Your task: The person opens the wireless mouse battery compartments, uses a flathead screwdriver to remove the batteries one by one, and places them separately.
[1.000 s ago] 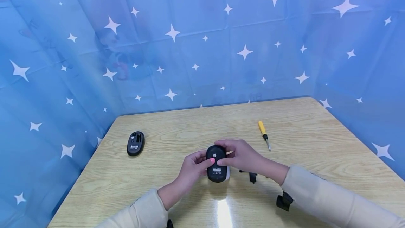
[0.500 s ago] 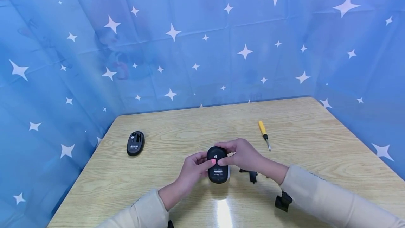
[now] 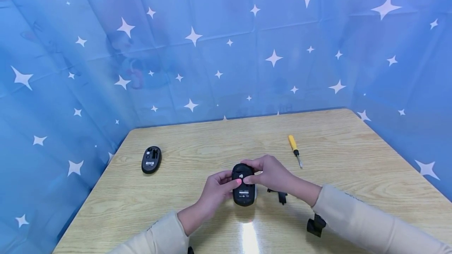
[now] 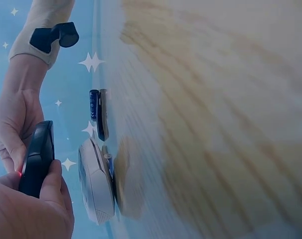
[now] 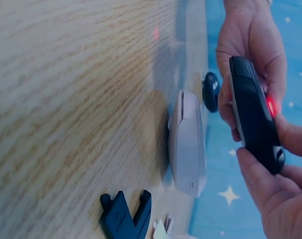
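A black computer mouse is held above the table with its labelled underside facing up. My left hand grips its left side, thumb on the underside. From the right, my right hand pinches its upper end between thumb and fingers. In the right wrist view a red glow shows at the left thumb's tip, beside the black mouse. Below it on the table lies a white mouse, mostly hidden in the head view. A forked black plastic piece lies near my right forearm.
A second black mouse lies underside up at the left, its battery bay uncovered. A yellow-handled screwdriver lies at the right. In the left wrist view, a dark blue battery lies beyond the white mouse. A star-patterned curtain hangs behind the table.
The held mouse has shifted slightly right and toward the person, with my left hand following it. My right hand has barely moved, and both hands keep their hold.
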